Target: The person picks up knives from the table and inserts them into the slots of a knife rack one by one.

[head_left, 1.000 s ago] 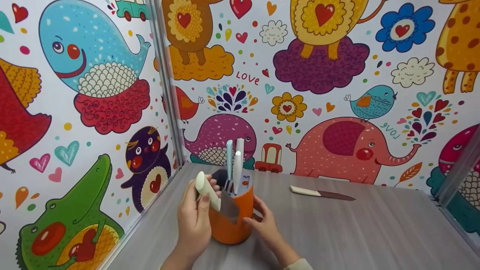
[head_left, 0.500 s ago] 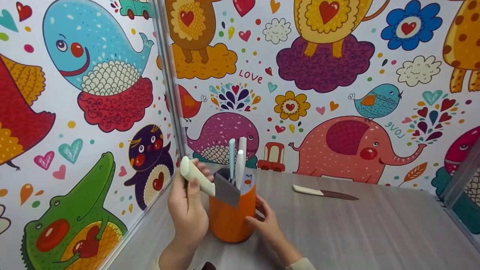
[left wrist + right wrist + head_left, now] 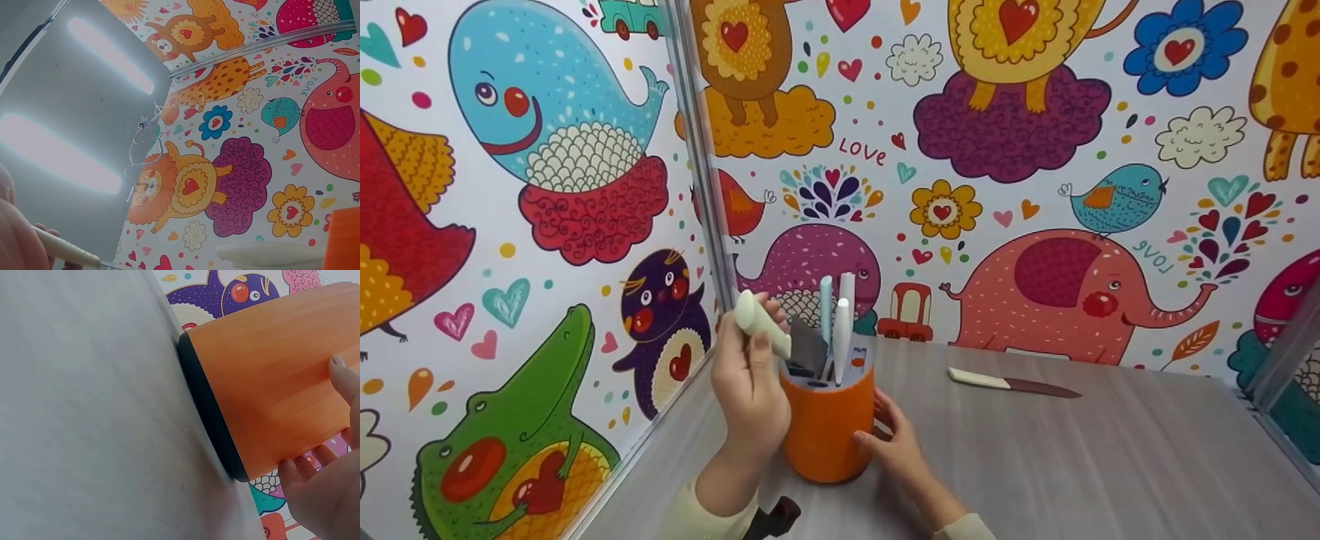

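In the head view my left hand [image 3: 751,386] grips the cream handle of a broad-bladed kitchen knife [image 3: 765,327]. Its grey blade [image 3: 808,349] slants down at the left part of the knife block's top; whether the tip is inside a slot cannot be told. The orange, rounded knife block [image 3: 829,435] stands upright on the table. Light blue and white handles [image 3: 844,337] stick up from it. My right hand [image 3: 901,450] holds the block's right side, its thumb in front and fingers behind, as the right wrist view also shows on the orange wall [image 3: 275,382].
A second knife [image 3: 1005,382], with a cream handle and brown blade, lies on the grey table [image 3: 1080,465] to the right. Printed cartoon walls [image 3: 1020,285] enclose the back and left. A dark strap-like piece [image 3: 776,519] shows by the left sleeve.
The knife in my left hand has gone from in front of the block, up and back to above its top. My right hand stays on the block.
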Tool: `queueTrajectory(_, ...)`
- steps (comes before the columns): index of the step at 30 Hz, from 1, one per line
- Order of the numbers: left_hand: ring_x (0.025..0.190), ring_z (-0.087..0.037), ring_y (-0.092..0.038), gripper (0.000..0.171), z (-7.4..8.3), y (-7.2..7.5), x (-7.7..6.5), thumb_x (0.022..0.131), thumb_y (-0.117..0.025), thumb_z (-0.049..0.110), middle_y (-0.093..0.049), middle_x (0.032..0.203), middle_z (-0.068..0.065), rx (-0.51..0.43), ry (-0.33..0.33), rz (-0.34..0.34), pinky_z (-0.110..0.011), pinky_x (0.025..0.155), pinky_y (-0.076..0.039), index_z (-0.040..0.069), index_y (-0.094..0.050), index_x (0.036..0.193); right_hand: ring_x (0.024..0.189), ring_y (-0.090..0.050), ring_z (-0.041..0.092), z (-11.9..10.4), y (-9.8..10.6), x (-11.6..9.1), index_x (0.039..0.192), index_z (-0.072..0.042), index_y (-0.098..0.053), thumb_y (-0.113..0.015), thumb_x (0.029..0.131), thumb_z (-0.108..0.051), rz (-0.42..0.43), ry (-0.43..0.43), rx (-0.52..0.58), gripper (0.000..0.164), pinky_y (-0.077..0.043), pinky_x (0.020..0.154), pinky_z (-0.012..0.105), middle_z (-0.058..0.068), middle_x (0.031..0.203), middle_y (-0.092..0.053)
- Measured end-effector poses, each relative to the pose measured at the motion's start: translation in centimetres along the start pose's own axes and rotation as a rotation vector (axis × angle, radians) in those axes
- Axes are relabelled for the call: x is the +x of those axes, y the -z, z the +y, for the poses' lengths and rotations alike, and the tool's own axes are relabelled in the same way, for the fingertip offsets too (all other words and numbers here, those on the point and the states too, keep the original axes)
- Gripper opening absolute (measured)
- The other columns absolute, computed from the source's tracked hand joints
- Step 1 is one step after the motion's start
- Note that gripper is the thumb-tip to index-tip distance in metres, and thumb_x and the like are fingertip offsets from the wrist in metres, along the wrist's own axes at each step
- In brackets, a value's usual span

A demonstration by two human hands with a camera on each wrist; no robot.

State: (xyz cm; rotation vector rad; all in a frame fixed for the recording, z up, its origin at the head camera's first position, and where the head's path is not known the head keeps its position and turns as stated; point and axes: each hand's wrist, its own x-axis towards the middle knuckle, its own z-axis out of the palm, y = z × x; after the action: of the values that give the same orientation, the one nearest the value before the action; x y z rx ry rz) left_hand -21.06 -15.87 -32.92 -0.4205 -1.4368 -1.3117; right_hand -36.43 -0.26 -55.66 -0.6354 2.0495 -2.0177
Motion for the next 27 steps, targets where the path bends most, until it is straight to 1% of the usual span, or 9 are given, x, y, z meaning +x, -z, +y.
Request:
queueTrajectory(2, 0.111, -0.015, -0.063, 0.030, -0.6, -0.1, 0.0, 0.102, -0.044, -0.001, -0.061, 0.120, -0.014, 0.039, 0.019, -0.029, -0.026, 0.102, -0.050, -0.009, -0.050, 0.130, 0.142, -0.040, 0.026, 0.1, 0.0, 0.0, 0.152, -0.031, -0.035, -0.074, 0.089, -0.037, -0.004, 0.000, 0.013, 0.075, -0.033, 0.118, 0.050, 0.000, 0.155, -0.042)
queueTrajectory(6, 0.114, -0.010, -0.063, 0.031, -1.4, -0.3, -0.2, 0.102, -0.046, 0.001, -0.063, 0.120, -0.014, 0.133, 0.041, -0.074, -0.023, 0.104, -0.048, -0.005, -0.051, 0.132, 0.142, -0.040, 0.025, 0.1, 0.0, 0.0, 0.152, -0.032, -0.034, -0.075, 0.087, -0.039, -0.004, -0.042, 0.047, 0.077, -0.031, 0.119, 0.051, -0.001, 0.155, -0.042)
queueTrajectory(9, 0.114, -0.011, -0.063, 0.032, -1.4, -0.5, 0.0, 0.102, -0.047, 0.002, -0.063, 0.120, -0.014, 0.144, 0.058, -0.085, -0.023, 0.105, -0.047, -0.004, -0.051, 0.133, 0.142, -0.040, 0.025, 0.2, 0.1, -0.1, 0.151, -0.034, -0.034, -0.075, 0.087, -0.040, -0.002, -0.037, 0.036, 0.077, -0.032, 0.119, 0.051, -0.002, 0.155, -0.042)
queueTrajectory(13, 0.115, -0.016, -0.062, 0.032, -1.3, -0.9, 0.6, 0.103, -0.047, 0.004, -0.062, 0.121, -0.013, 0.155, 0.079, -0.101, -0.024, 0.106, -0.046, -0.003, -0.051, 0.134, 0.144, -0.039, 0.024, 0.3, 0.1, -0.2, 0.151, -0.036, -0.033, -0.072, 0.090, -0.037, -0.008, 0.015, 0.012, 0.073, -0.032, 0.119, 0.049, -0.004, 0.155, -0.041)
queueTrajectory(16, 0.116, -0.018, -0.063, 0.032, -1.3, -0.9, 0.9, 0.103, -0.047, 0.006, -0.062, 0.122, -0.012, 0.162, 0.095, -0.117, -0.024, 0.106, -0.046, -0.003, -0.050, 0.134, 0.143, -0.039, 0.023, 0.3, 0.0, 0.0, 0.150, -0.038, -0.035, -0.073, 0.089, -0.038, 0.001, -0.011, 0.026, 0.071, -0.032, 0.119, 0.049, -0.006, 0.154, -0.042)
queueTrajectory(20, 0.118, -0.016, -0.063, 0.033, -1.5, -0.8, 1.3, 0.103, -0.048, 0.008, -0.062, 0.123, -0.008, 0.146, 0.129, -0.112, -0.025, 0.107, -0.046, -0.001, -0.050, 0.135, 0.141, -0.041, 0.022, 0.1, -0.1, 0.1, 0.148, -0.039, -0.038, -0.074, 0.087, -0.041, 0.021, -0.045, 0.041, 0.071, -0.033, 0.118, 0.050, -0.007, 0.152, -0.045)
queueTrajectory(24, 0.118, -0.013, -0.062, 0.034, -1.7, -0.7, 1.4, 0.104, -0.048, 0.011, -0.062, 0.123, -0.008, 0.148, 0.153, -0.116, -0.026, 0.107, -0.046, 0.000, -0.049, 0.136, 0.142, -0.040, 0.022, 0.1, -0.1, -0.1, 0.149, -0.039, -0.036, -0.075, 0.087, -0.038, 0.019, -0.017, 0.032, 0.072, -0.033, 0.119, 0.049, -0.007, 0.153, -0.044)
queueTrajectory(27, 0.117, -0.013, -0.062, 0.033, -1.8, -0.7, 1.3, 0.104, -0.049, 0.012, -0.063, 0.123, -0.010, 0.156, 0.160, -0.124, -0.027, 0.107, -0.046, 0.000, -0.050, 0.135, 0.141, -0.041, 0.022, 0.1, -0.1, -0.1, 0.149, -0.039, -0.036, -0.074, 0.088, -0.040, 0.018, -0.014, 0.021, 0.072, -0.034, 0.118, 0.049, -0.007, 0.152, -0.044)
